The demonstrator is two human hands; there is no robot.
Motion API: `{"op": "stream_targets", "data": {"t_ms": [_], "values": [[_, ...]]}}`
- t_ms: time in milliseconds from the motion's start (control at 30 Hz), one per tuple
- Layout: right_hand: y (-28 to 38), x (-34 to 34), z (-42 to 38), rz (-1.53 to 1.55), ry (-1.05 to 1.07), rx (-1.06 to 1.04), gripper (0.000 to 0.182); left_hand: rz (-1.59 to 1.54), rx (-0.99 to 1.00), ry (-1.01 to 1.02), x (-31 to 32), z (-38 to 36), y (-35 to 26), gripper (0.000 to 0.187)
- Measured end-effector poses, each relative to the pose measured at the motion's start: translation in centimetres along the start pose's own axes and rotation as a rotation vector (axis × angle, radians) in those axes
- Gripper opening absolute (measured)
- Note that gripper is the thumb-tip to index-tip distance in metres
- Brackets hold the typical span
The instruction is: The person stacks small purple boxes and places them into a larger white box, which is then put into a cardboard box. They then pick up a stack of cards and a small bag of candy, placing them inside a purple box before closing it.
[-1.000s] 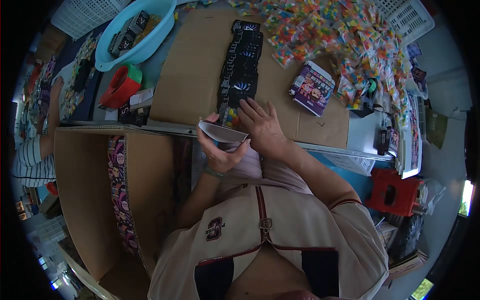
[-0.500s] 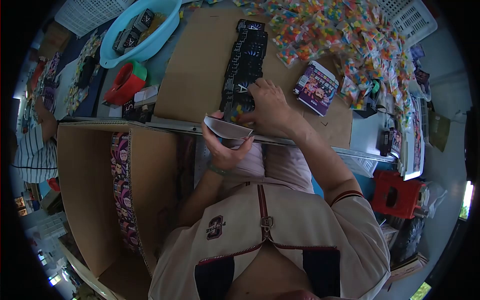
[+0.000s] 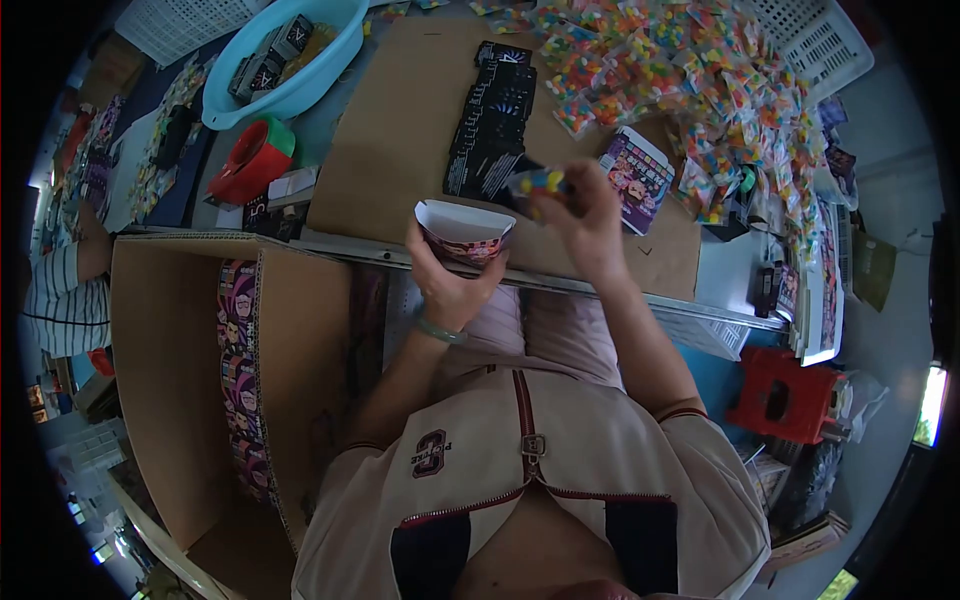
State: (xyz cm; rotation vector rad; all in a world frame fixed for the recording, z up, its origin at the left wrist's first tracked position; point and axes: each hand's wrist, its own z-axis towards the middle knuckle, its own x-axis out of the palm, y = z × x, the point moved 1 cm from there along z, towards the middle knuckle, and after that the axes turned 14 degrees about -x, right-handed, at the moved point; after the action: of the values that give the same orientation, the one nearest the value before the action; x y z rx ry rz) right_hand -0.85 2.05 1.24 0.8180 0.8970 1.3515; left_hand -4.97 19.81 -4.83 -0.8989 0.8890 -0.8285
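Note:
My left hand (image 3: 455,290) is wrapped round an open printed box (image 3: 464,232), whose white inside faces up at the table's front edge. To its right, my right hand (image 3: 588,225) pinches a small clear packet of colored candies (image 3: 542,184), slightly blurred, with a dark card beside or behind it. Beyond the hands, a long overlapping row of black cards (image 3: 490,125) lies on a cardboard sheet (image 3: 385,130). A purple printed box (image 3: 636,180) lies just right of my right hand.
Many candy packets (image 3: 660,70) are heaped at the back right. At the back left are a blue basin (image 3: 340,60) and a red tape dispenser (image 3: 245,170). A large carton (image 3: 180,400) stands at the left. Another person's arm (image 3: 93,245) shows at far left.
My right hand has lifted off the card row and moved right with the candy packet. My left hand has raised and tilted the box, so its opening and printed side now show.

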Motion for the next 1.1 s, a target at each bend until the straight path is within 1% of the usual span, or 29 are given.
{"op": "stream_targets", "data": {"t_ms": [33, 67, 100, 167, 200, 267, 300, 367, 400, 467, 500, 567, 600, 667, 700, 767, 800, 867, 900, 967, 1000, 1067, 1100], "values": [[1.8, -0.8, 0.9, 0.226, -0.056, 0.068, 0.034, 0.0, 0.012, -0.019, 0.1, -0.1, -0.1, 0.108], [3.2, -1.3, 1.4, 0.236, -0.002, 0.033, 0.031, -0.002, 0.026, -0.037, 0.4, -0.1, -0.3, 0.107], [5.0, -1.4, 2.1, 0.23, -0.002, 0.033, 0.031, -0.008, 0.025, -0.035, 0.7, -0.2, -0.2, 0.107], [8.4, -0.9, 3.3, -0.331, 0.447, -0.238, 0.027, -0.062, 0.01, -0.012, 1.5, -0.3, 0.0, 0.107], [8.6, -0.6, 3.8, -0.334, 0.447, -0.242, 0.027, -0.066, 0.013, -0.014, 1.8, -0.4, 0.1, 0.107], [8.7, 0.5, 4.9, -0.617, 0.703, -0.432, 0.029, -0.117, -0.003, -0.001, 2.0, -0.5, 0.3, 0.108], [9.0, 1.0, 5.3, -0.618, 0.703, -0.435, 0.029, -0.117, -0.001, -0.003, 2.0, -0.5, 0.2, 0.108], [9.3, 2.2, 5.8, -0.724, 0.988, -0.438, 0.033, -0.055, 0.027, -0.008, 1.9, -0.4, 0.1, 0.108], [9.1, 2.8, 5.8, -0.726, 0.987, -0.441, 0.033, -0.057, 0.03, -0.01, 1.8, -0.4, 0.2, 0.108], [8.1, 3.8, 5.4, -0.74, 1.049, -0.545, 0.041, -0.061, 0.077, 0.001, 1.6, -0.6, 0.5, 0.107], [8.0, 3.7, 5.2, -0.742, 1.052, -0.543, 0.041, -0.064, 0.075, 0.0, 1.5, -0.7, 0.5, 0.107], [8.0, 2.5, 5.0, -0.588, 0.785, -0.55, 0.04, -0.082, -0.002, -0.014, 1.5, -0.8, 0.4, 0.109], [7.7, 1.8, 4.4, -0.587, 0.797, -0.549, 0.04, -0.084, -0.01, -0.021, 1.6, -0.8, 0.5, 0.109], [6.7, 0.2, 2.6, -0.56, 0.501, -0.361, 0.035, -0.201, 0.002, -0.04, 2.0, -0.8, 0.7, 0.109], [6.1, 0.2, 1.4, -0.562, 0.506, -0.358, 0.035, -0.204, -0.003, -0.042, 1.9, -0.8, 0.6, 0.109], [4.9, 0.1, -1.0, -0.566, 0.248, -0.426, 0.03, -0.11, 0.06, -0.026, 1.5, -0.6, 0.0, 0.111], [4.0, 0.4, -1.8, -0.567, 0.245, -0.42, 0.03, -0.109, 0.058, -0.02, 1.5, -0.6, 0.1, 0.111], [2.5, 1.0, -3.1, -0.5, 0.12, -0.408, 0.03, -0.062, 0.147, -0.038, 1.4, -0.4, 0.3, 0.1], [2.4, 1.1, -3.3, -0.496, 0.115, -0.405, 0.03, -0.057, 0.149, -0.033, 1.1, 0.0, 0.3, 0.1], [2.3, 1.3, -3.6, -0.462, 0.117, -0.472, 0.029, -0.05, 0.337, -0.06, -0.3, 1.0, 0.3, 0.069], [2.0, 1.3, -3.7, -0.456, 0.11, -0.465, 0.029, -0.042, 0.337, -0.051, -1.3, 1.6, 0.5, 0.069], [1.3, 1.3, -3.3, -0.469, 0.209, -0.459, 0.027, 0.082, 0.443, 0.059, -3.1, 2.7, 0.7, 0.045], [1.3, 1.0, -2.9, -0.468, 0.201, -0.455, 0.027, 0.084, 0.446, 0.067, -3.7, 3.3, 0.0, 0.045]]}}
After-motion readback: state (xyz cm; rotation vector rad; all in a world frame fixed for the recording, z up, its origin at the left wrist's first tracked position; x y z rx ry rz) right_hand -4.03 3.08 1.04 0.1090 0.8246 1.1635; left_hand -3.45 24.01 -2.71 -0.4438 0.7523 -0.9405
